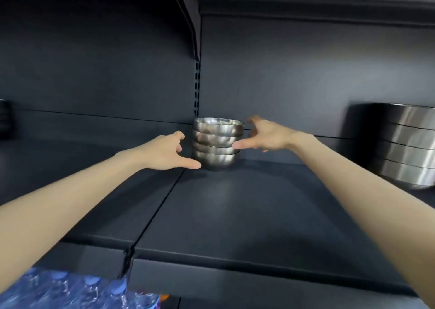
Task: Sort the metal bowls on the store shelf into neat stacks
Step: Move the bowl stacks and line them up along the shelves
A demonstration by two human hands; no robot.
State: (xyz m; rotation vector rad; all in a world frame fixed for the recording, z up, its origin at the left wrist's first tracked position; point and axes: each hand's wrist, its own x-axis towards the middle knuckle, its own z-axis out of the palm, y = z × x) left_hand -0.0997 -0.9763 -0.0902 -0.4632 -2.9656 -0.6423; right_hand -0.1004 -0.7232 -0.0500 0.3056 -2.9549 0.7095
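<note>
Now the left hand (162, 152) and right hand (268, 134), fingers spread and gripping nothing, flank the bowl stack (217, 141) on the shelf (235, 214), thumb tips at its sides.

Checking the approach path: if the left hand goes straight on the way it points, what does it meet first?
The stack of small metal bowls, likely its bottom bowl; the left hand has its thumb tip right beside it. Contact unclear from this view.

1 head view (close), facing shelf (235, 214)
</note>
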